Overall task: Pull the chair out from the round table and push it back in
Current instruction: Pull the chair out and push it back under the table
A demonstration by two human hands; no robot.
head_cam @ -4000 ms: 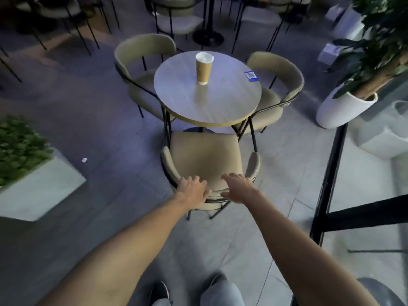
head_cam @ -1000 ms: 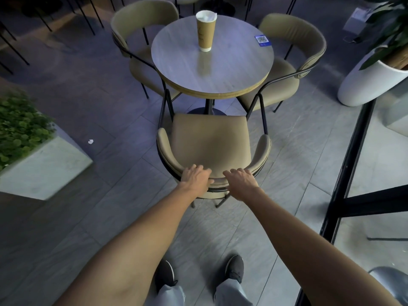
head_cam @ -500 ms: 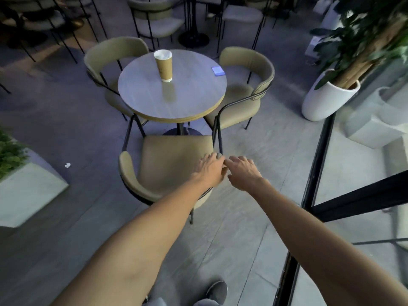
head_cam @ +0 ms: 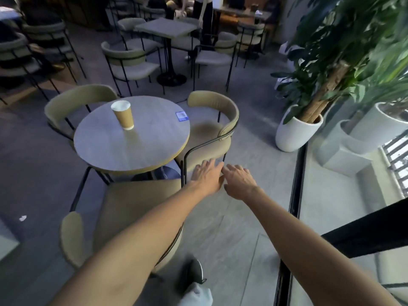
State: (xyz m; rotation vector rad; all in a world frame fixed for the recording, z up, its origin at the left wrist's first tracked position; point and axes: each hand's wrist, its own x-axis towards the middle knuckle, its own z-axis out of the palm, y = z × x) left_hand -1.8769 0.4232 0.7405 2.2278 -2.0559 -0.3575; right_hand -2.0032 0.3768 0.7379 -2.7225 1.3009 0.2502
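The near chair (head_cam: 136, 202), beige with a black metal frame, stands at the lower left, its seat in front of the round table (head_cam: 154, 140) and its curved backrest towards me. My left forearm crosses over that backrest. My left hand (head_cam: 207, 175) and my right hand (head_cam: 239, 181) hang side by side in the air to the right of the chair, fingers stretched, holding nothing. They are close to the black frame of the right-hand chair (head_cam: 209, 129); I cannot tell whether the left fingers touch it.
A paper cup (head_cam: 123, 114) and a blue card (head_cam: 182, 115) sit on the table. A third beige chair (head_cam: 77, 100) stands at its far left. A white planter (head_cam: 295, 133) and a black-framed glass wall (head_cam: 295, 195) border the right. My shoe (head_cam: 194, 270) is on the floor below.
Both hands have come off the near chair's backrest and moved up and to the right. The view has swung, so the chair now sits at the lower left.
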